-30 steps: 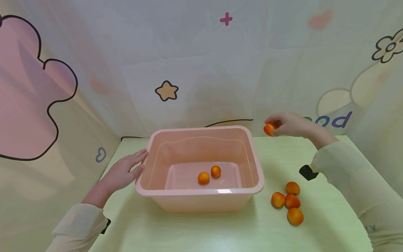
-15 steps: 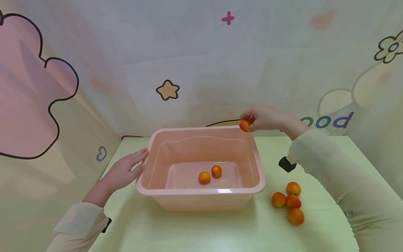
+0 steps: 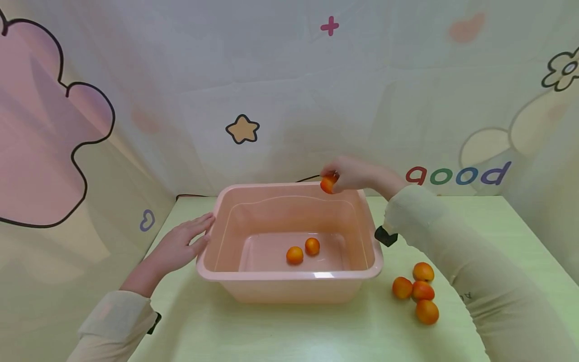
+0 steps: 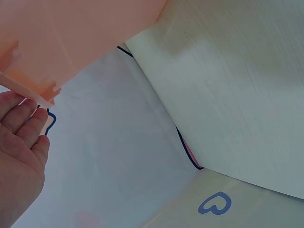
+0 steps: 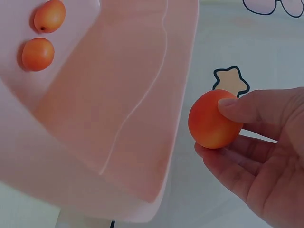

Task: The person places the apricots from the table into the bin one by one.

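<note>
I had the patterned backdrop (image 3: pixel 289 100) on my screen, hanging behind the grip of the right hand (image 3: pixel 355 173). The pale green table (image 3: pixel 289 332) lay below that grip and spread nearer to me. On it stood the pink tub (image 3: pixel 289 289), mostly to the left of the grip and on the near side of it.

The right sleeve (image 3: pixel 439 231) ran off to the right and near side of the grip; the left sleeve (image 3: pixel 110 322) lay well to its left. The left hand (image 3: pixel 181 244) was also well left of the grip, holding nothing, its extended fingers touching the tub's left rim.

The right hand's grip was closed on 1 orange-red fruit (image 5: pixel 213 121), pinched between thumb and fingers. From the right wrist I saw a gap between it and the tub's wall; I couldn't tell its height over the rim. Right of the grip and nearer sat 4 table fruits (image 3: pixel 423 291), bunched together. Below the grip, 2 tub fruits (image 3: pixel 294 255) rested just beside each other on the floor of the tub.
</note>
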`<state>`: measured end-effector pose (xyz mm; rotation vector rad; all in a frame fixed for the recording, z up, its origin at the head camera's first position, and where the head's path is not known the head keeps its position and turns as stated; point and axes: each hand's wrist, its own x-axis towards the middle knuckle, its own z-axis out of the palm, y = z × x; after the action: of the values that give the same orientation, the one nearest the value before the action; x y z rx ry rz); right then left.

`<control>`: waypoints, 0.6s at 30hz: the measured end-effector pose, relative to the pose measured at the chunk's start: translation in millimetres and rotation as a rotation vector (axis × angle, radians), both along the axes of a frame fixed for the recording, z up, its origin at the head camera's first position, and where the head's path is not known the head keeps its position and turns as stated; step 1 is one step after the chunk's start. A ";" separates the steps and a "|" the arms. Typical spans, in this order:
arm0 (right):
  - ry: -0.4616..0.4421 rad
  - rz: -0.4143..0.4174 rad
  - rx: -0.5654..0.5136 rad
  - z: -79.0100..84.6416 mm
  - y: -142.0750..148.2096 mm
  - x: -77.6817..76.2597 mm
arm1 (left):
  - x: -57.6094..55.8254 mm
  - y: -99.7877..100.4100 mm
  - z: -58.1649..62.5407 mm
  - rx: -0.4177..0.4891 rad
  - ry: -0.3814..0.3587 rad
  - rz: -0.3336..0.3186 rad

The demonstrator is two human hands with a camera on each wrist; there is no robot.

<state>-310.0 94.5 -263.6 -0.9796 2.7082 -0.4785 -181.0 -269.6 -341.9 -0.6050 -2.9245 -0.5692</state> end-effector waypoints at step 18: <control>-0.146 -0.003 0.033 -35.7 -39.7 -3.8 | -2.1 -2.0 -2.6 0.011 -0.021 0.004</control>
<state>-313.9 54.7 -299.2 -0.8961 2.5794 -0.4849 -183.0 -271.7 -344.4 -0.5960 -2.9397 -0.5947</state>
